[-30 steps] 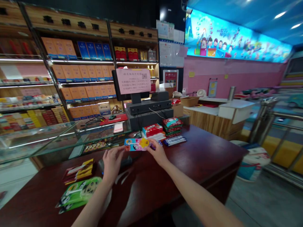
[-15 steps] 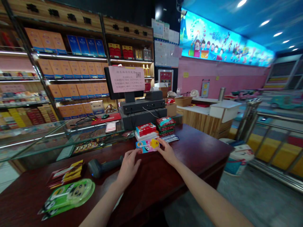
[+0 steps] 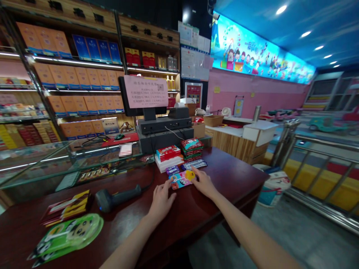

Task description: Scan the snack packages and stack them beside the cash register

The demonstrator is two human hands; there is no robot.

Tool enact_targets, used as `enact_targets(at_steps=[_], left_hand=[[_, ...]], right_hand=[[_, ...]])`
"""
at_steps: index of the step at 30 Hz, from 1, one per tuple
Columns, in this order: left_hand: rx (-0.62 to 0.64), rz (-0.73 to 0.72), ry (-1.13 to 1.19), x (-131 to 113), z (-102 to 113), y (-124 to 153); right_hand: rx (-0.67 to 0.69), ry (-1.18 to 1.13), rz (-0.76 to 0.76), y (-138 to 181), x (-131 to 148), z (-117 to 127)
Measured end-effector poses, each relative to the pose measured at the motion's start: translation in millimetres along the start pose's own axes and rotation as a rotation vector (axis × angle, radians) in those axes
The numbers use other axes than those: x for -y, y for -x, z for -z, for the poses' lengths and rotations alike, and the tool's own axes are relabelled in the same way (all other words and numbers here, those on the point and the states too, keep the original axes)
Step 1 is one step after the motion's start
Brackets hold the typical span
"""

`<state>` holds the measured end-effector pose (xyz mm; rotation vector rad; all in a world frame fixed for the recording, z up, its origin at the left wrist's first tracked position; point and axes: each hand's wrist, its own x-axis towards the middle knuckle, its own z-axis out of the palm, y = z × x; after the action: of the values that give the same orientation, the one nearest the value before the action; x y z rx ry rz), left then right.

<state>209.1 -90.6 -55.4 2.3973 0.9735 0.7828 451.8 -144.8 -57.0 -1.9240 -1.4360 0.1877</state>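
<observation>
A pink, blue and yellow cartoon packet lies flat on the dark red counter. My left hand touches its left end with stretched fingers. My right hand rests at its right end, fingers laid flat on the counter. Neither hand grips the packet. Just behind it lie a small purple packet and a blue-white packet.
Stacks of red packets and red-green packets stand before the cash register. A barcode scanner, a green panda packet and red-yellow packets lie at left. A glass display case and shelves are behind.
Both hands carried the cartoon packet from above the counter's back edge down and to the right, and laid it flat on the counter; the fingers have loosened from it.
</observation>
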Motion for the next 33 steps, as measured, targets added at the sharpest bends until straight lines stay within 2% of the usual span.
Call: enact_targets(at_steps=[6, 21, 33], left_hand=[[0.039, 0.002, 0.025, -10, -8, 1], [0.045, -0.043, -0.159, -14, -8, -1], [0.084, -0.045, -0.222, -19, -9, -4]], right_hand=[[0.08, 0.156, -0.037, 1, -9, 6], [0.079, 0.311, -0.017, -4, -12, 1], [0.055, 0.367, -0.051, -4, -11, 1]])
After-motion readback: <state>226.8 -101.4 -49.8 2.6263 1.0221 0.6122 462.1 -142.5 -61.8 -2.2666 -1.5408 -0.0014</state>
